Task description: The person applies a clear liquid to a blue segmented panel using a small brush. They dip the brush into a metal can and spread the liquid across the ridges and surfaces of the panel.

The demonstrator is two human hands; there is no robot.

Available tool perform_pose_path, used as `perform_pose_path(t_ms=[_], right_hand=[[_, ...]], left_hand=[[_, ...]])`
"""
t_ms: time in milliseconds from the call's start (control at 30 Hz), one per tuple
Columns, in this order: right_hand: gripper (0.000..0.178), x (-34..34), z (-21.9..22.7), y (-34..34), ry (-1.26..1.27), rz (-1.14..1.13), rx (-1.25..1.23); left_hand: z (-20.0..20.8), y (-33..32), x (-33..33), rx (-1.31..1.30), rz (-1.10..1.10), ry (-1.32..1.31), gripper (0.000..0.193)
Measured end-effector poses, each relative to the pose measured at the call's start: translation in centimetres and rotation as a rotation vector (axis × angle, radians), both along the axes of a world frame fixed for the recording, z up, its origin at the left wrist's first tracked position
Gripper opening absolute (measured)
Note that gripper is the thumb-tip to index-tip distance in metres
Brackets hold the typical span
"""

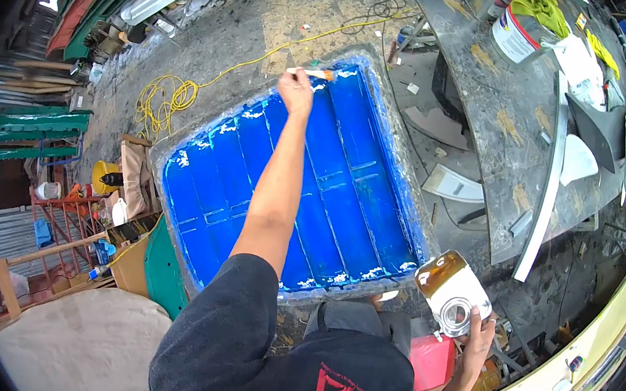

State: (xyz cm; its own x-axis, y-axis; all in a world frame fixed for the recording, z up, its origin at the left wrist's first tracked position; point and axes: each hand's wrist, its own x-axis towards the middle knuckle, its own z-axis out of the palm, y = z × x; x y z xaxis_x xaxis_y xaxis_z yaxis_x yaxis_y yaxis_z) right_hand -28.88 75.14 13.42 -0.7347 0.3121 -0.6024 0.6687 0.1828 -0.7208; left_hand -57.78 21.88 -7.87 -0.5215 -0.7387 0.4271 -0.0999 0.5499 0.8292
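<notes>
My left hand [296, 93] reaches out to the far edge of a large, shallow blue mould [366, 167]. Its fingers are closed round the pale handle of a paintbrush [320, 74], whose orange-brown bristles lie at the mould's far rim. Long ribs and small raised crossbars mark the glossy blue surface, with whitish patches along the edges. At the near right corner my right hand [478, 334] grips a cut-open metal tin [464, 290]. A brown, shiny wet-looking layer shows inside its open part, and a round ringed cap sits on its face.
Yellow cord [177, 99] lies coiled on the floor beyond the mould. To the right stands a dark sheet-topped table [505, 132] with a white bucket [514, 35] and a long white strip [548, 184]. A red rack [70, 222] and a beige round surface [80, 339] are at left.
</notes>
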Motion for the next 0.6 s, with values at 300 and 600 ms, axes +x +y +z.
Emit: perform_pose_path(t_ms=[300, 600], right_hand=[[0.06, 0.0, -1.4, 3.2, 0.018, 0.038, 0.03], [0.065, -1.8, -1.7, 6.3, 0.006, 0.069, 0.015]], left_hand=[[3.8, 3.0, 3.2, -0.717, -0.481, -0.304, 0.023], [3.1, 11.4, 16.3, -0.74, -0.675, -0.556, 0.034]])
